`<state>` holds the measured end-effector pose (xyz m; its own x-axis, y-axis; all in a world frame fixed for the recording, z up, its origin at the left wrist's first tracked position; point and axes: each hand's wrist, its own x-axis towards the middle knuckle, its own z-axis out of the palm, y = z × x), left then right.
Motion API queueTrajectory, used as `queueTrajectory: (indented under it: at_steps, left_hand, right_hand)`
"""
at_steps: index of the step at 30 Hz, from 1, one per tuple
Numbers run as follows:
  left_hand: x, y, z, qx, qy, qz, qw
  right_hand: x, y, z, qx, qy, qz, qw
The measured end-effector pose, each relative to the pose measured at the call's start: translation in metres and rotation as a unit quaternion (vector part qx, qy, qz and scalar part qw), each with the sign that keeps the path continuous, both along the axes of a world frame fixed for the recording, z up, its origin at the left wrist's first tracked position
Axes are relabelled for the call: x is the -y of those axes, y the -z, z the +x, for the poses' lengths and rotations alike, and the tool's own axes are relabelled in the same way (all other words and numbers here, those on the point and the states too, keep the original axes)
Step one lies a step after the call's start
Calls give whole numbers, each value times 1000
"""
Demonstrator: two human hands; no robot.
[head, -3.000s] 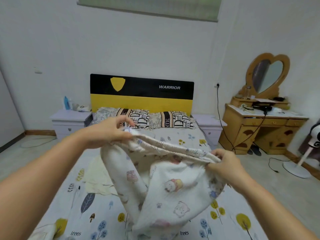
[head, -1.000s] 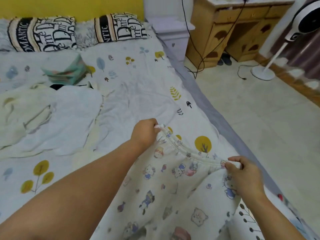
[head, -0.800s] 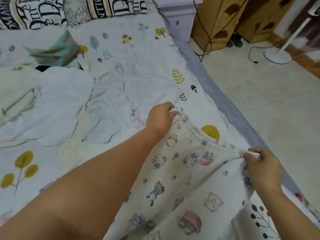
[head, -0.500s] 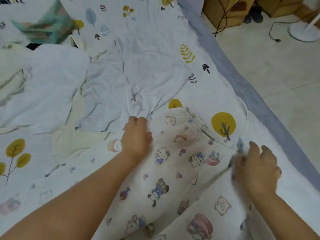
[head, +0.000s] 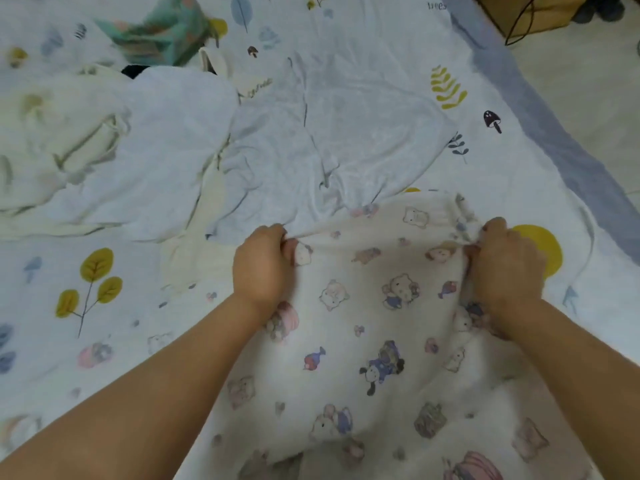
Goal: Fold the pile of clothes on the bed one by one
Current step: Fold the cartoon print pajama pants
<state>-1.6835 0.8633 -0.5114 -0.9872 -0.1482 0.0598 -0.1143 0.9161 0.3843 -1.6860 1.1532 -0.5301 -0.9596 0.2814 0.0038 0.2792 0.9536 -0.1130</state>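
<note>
- The cartoon-print garment (head: 374, 327) is lying spread on the bed sheet (head: 104, 341), nearest the person.
- The left hand (head: 261, 268) and right hand (head: 505, 268) are gripping its far edge, fingers curled into the cloth.
- Flattening seems underway; next it needs folding over.
- Beyond, the grey garment (head: 329, 140) is waiting unfolded.
- Half a second ago the hands were lying flatter and looser.

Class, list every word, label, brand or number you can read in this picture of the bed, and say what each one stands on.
"trees" (partly blurred, likely reading): printed in small letters on the bedsheet, at the top edge of the view.
The cartoon-print garment held by both hands carries only pictures; no lettering is readable.
The pale blue garment and the green patterned cloth show no readable text.
</note>
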Motion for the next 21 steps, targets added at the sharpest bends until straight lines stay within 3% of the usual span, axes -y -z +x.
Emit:
queueTrajectory:
  at_steps: [3,6,10,14,18,21]
  left_hand:
    - [-19,-4,-10,-20,30,63,997]
    - [-20,-4,2,8,50,86,995]
    - [19,1,48,35,59,47,997]
    - [97,1,92,41,-32,-8,999]
    - [190,-2,119,145,-155,-88,973]
    - [249,-1,136,280,-163,-143,935]
  right_hand:
    - [-14,-5,-12,-51,61,-16,997]
    - [-3,-10,-10,-36,98,-32,994]
    - [57,-12,28,0,-95,-34,995]
    - [109,0,60,100,-254,-5,962]
    - [150,-3,59,-57,-286,-37,956]
    - [194,-9,48,-52,-325,-57,942]
